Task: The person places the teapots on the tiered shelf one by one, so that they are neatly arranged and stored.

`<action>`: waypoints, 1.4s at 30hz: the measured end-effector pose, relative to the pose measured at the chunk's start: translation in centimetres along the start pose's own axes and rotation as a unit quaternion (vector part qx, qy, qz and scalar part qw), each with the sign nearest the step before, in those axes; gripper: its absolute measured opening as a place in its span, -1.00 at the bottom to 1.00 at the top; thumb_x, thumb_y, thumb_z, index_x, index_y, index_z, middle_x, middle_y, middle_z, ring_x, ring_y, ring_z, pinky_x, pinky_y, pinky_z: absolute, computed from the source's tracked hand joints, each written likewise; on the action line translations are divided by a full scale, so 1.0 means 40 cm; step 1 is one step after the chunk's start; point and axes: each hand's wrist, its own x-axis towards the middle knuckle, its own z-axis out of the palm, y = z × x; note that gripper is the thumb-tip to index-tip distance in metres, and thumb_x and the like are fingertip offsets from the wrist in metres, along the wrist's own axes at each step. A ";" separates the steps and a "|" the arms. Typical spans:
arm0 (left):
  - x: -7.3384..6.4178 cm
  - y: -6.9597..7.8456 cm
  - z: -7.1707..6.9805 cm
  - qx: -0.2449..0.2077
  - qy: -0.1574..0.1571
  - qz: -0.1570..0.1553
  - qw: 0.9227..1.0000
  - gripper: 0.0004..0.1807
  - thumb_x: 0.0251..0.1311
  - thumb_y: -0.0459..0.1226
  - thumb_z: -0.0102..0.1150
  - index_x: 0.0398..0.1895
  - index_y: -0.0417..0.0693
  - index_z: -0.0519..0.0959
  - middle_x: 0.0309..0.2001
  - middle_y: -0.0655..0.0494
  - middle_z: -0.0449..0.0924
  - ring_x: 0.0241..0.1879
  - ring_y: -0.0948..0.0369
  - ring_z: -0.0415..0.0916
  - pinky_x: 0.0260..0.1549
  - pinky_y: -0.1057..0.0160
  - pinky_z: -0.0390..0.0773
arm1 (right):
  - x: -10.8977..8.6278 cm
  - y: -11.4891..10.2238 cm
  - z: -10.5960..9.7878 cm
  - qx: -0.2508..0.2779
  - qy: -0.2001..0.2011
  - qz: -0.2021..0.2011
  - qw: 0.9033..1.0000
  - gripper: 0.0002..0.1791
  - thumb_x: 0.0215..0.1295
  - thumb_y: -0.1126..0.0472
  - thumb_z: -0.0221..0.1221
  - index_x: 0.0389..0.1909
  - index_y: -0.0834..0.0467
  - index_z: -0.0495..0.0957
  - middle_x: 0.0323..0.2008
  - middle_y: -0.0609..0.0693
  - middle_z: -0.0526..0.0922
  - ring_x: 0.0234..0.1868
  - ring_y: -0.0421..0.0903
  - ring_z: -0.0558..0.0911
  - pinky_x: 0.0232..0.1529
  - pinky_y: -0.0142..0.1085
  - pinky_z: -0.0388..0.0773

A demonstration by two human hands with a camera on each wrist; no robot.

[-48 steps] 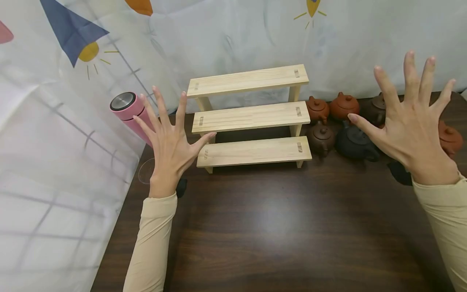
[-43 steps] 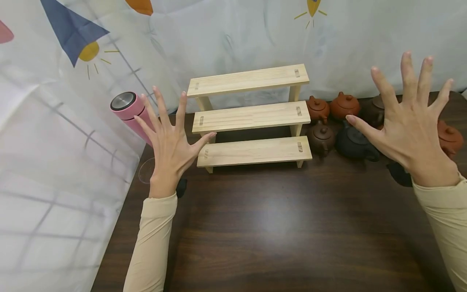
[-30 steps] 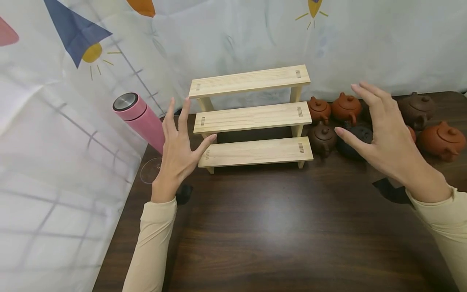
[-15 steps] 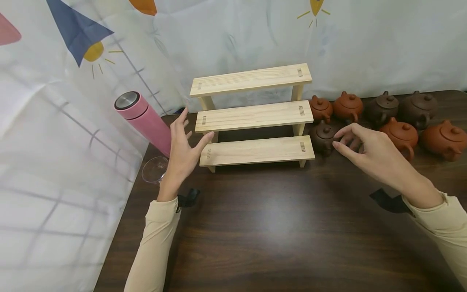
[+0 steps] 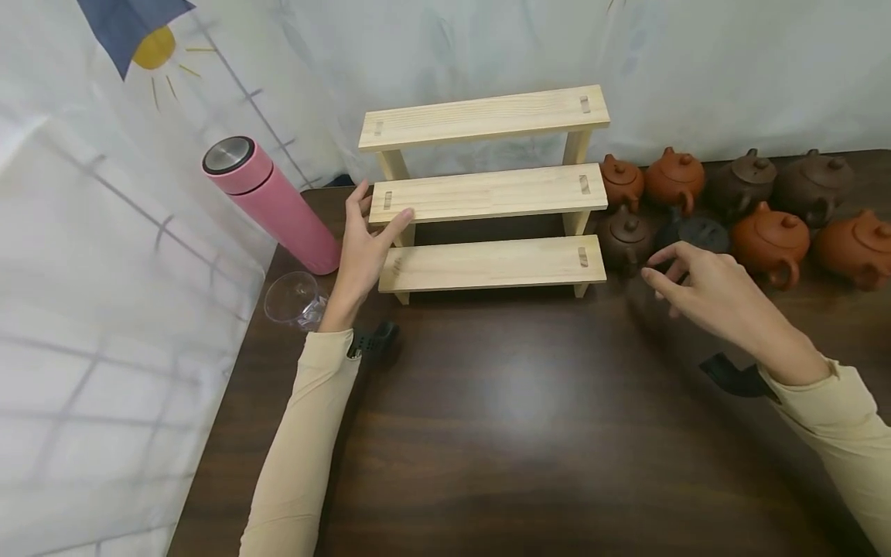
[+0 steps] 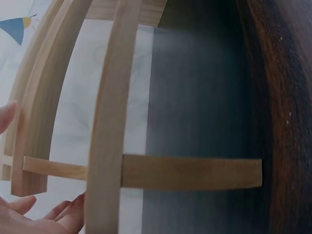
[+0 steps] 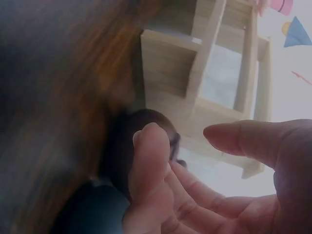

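Note:
A pale three-step wooden shelf [image 5: 487, 191] stands on the dark table. My left hand [image 5: 363, 251] is at the left end of its middle step, thumb over the plank and fingers by the end. In the left wrist view, the fingers [image 6: 70, 214] lie close to the plank's end, with thumb and fingers apart. My right hand [image 5: 717, 290] hovers just in front of a dark brown teapot [image 5: 624, 238] and a black teapot [image 5: 703, 232], partly covering the black one. Its thumb and loosely bent fingers are apart, holding nothing in the right wrist view.
Left of the shelf stands a pink thermos [image 5: 281, 213] with a clear glass cup [image 5: 288, 298] before it. Several reddish teapots [image 5: 771, 238] and dark brown teapots [image 5: 814, 186] crowd the right back. A white printed curtain [image 5: 480, 54] borders the back and left.
Both hands, earlier raised with fingers spread, have come down. The left moved right to the shelf's middle step; the right moved left towards the teapots, its fingers bending. The view tilted down slightly.

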 end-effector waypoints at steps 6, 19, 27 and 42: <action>0.015 0.007 0.005 -0.023 -0.007 0.001 1.000 0.01 0.41 -0.12 0.31 0.70 -0.04 -0.12 0.50 -0.14 0.16 0.31 0.11 0.33 0.24 0.18 0.39 | 0.015 -0.001 0.015 0.032 -0.010 0.002 0.999 -0.51 0.62 0.05 0.09 0.29 0.37 0.42 -0.31 0.08 0.75 -0.49 -0.07 0.69 -0.50 -0.25 0.54; 0.030 -0.004 0.007 -0.062 -0.037 0.013 0.997 0.01 0.42 -0.20 0.25 0.71 -0.10 -0.19 0.65 -0.12 -0.10 0.55 0.18 0.03 0.48 0.19 0.11 | 0.032 0.022 0.064 0.147 -0.002 0.028 0.989 -0.40 0.69 -0.05 -0.03 0.30 0.45 0.38 -0.25 0.22 0.75 -0.52 -0.07 0.70 -0.48 -0.22 0.65; 0.024 -0.006 0.004 -0.049 -0.037 0.010 0.998 -0.01 0.41 -0.21 0.25 0.71 -0.06 -0.16 0.67 -0.06 -0.17 0.59 0.21 -0.09 0.50 0.21 0.02 | 0.036 0.034 0.098 0.300 -0.004 0.037 0.953 -0.40 0.73 -0.01 -0.13 0.30 0.50 0.35 -0.39 -0.07 0.69 -0.53 -0.12 0.71 -0.46 -0.27 0.66; 0.023 0.000 0.012 -0.052 -0.037 0.009 0.998 -0.05 0.43 -0.24 0.23 0.70 -0.08 -0.12 0.64 -0.11 -0.08 0.56 0.14 0.03 0.49 0.15 0.09 | 0.043 0.036 0.095 0.373 -0.045 0.065 0.924 -0.36 0.70 -0.13 -0.14 0.30 0.42 0.35 -0.26 -0.14 0.72 -0.38 -0.12 0.77 -0.35 -0.24 0.69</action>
